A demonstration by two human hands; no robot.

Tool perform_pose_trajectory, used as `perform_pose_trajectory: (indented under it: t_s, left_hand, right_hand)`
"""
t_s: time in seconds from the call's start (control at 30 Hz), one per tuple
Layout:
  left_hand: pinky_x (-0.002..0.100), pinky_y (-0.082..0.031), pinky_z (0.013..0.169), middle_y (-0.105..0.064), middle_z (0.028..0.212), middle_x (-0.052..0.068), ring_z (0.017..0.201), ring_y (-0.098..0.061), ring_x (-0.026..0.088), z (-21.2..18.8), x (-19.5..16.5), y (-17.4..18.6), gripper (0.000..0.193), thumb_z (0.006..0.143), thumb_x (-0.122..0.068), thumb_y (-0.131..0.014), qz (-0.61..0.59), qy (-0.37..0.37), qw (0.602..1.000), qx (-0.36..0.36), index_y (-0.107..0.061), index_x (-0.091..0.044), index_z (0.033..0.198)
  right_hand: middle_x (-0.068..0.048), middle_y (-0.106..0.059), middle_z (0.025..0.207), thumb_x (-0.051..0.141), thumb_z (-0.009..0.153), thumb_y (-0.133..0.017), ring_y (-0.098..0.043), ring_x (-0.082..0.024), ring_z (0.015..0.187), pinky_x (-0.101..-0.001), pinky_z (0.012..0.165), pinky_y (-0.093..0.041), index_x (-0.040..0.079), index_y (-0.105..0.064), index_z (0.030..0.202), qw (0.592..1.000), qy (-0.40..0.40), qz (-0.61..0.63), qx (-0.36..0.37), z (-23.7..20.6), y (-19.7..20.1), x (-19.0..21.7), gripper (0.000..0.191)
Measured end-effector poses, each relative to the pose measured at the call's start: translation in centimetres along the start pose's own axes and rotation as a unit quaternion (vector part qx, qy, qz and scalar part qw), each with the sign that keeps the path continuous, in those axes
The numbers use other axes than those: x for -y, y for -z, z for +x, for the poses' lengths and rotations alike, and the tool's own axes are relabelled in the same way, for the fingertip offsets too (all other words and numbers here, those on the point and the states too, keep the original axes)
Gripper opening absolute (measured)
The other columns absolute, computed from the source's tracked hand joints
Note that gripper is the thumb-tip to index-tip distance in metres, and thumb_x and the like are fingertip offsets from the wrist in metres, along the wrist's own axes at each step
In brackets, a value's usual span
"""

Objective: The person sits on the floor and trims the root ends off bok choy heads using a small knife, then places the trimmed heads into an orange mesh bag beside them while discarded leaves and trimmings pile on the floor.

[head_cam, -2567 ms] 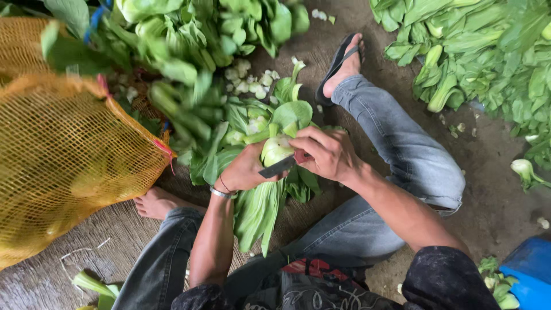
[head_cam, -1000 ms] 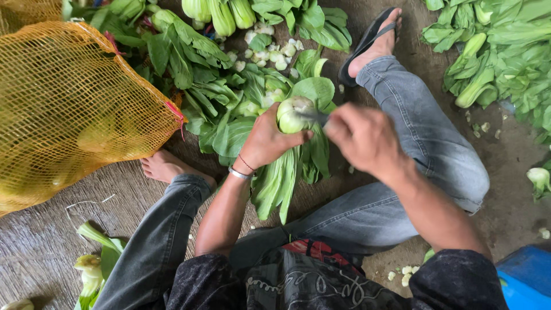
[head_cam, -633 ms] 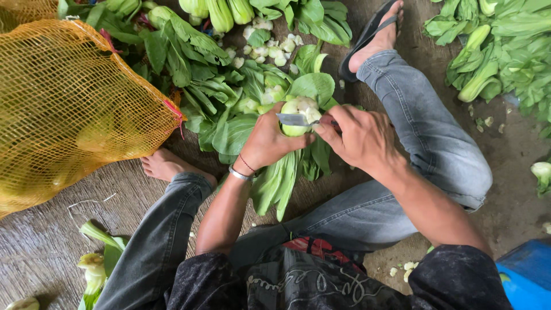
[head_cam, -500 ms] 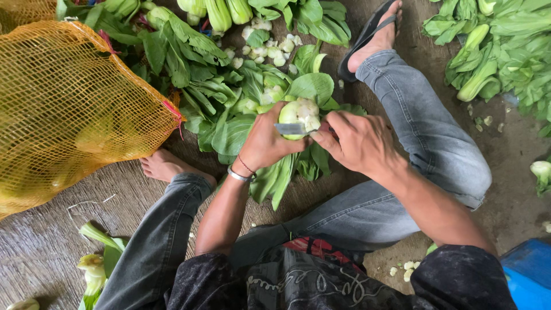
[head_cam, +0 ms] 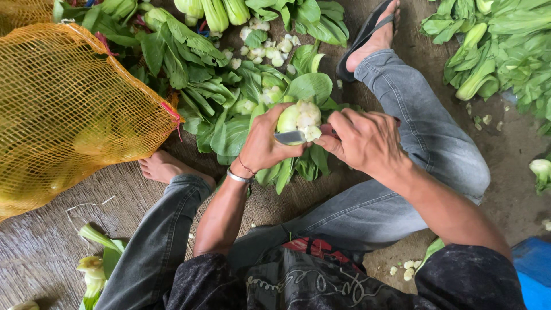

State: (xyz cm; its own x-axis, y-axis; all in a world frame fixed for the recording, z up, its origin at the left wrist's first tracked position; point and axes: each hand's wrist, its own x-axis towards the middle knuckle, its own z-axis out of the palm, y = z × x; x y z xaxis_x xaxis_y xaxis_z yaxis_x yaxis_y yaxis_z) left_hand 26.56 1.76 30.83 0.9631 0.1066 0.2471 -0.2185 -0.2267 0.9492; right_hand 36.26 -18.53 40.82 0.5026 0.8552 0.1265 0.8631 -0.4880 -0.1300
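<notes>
Our left hand (head_cam: 265, 143) clasps a pale, knobbly bok choy base (head_cam: 298, 117); our right hand (head_cam: 367, 140) closes on a short steel knife (head_cam: 290, 137).

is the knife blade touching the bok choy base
Touching. The head view shows the knife blade lying flat against the cut base of the bok choy, no gap between them, with the left hand gripping the stalk.

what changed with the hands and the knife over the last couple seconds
The right hand drew the knife away from the bok choy about a second ago, then brought the blade back against its cut base. The left hand kept its grip on the bunch throughout. The yellow mesh sack and the loose greens stayed put.
</notes>
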Motion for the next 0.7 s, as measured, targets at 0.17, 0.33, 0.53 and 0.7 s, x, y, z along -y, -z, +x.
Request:
perform_pose_trajectory:
  t_s: [0.17, 0.33, 0.53, 0.7]
  left_hand:
    - [0.039, -0.057, 0.098, -0.073, 0.117, 0.019, 0.107, -0.075, 0.032, 0.0, -0.2, -0.1, 0.079, 0.070, -0.030, -0.090, 0.023, -0.005, 0.999, 0.024, -0.058, 0.001, 0.135]
    - [0.040, -0.054, 0.103, -0.069, 0.129, 0.021, 0.117, -0.070, 0.034, 0.0, -0.3, -0.5, 0.090, 0.073, -0.035, -0.090, 0.006, 0.023, 0.998, 0.054, -0.049, 0.000, 0.145]
    - [0.040, -0.051, 0.114, -0.052, 0.158, 0.020, 0.137, -0.064, 0.031, 0.4, 1.3, 0.1, 0.074, 0.078, -0.028, -0.092, -0.048, -0.067, 0.996, 0.013, -0.054, -0.002, 0.136]
    - [0.033, -0.055, 0.102, -0.069, 0.128, 0.012, 0.113, -0.068, 0.018, 0.3, 2.7, 0.4, 0.069, 0.079, -0.024, -0.089, -0.118, 0.068, 0.990, 0.017, -0.052, -0.001, 0.132]
  right_hand:
    - [-0.008, -0.070, 0.077, 0.037, 0.102, -0.062, -0.065, -0.032, 0.061, -0.0448, 0.053, -0.047, 0.008, -0.064, 0.093, 0.998, -0.051, 0.031, -0.013, -0.4, 0.6, -2.1, 0.031]
    - [-0.011, -0.065, 0.074, 0.038, 0.112, -0.053, -0.065, -0.034, 0.067, -0.0453, 0.060, -0.048, 0.008, -0.064, 0.097, 0.988, -0.082, 0.127, 0.023, -1.9, -1.2, -4.4, 0.036]
    - [0.004, -0.047, 0.072, 0.051, 0.117, -0.034, -0.040, -0.007, 0.059, -0.0272, 0.052, -0.035, 0.002, -0.065, 0.104, 0.826, -0.194, 0.505, 0.155, -3.2, -3.1, -6.8, 0.060]
    - [0.006, -0.042, 0.063, 0.060, 0.106, -0.029, -0.035, -0.001, 0.047, -0.0197, 0.039, -0.032, 0.002, -0.061, 0.107, 0.732, -0.259, 0.616, 0.130, -4.2, -2.6, -6.3, 0.066]
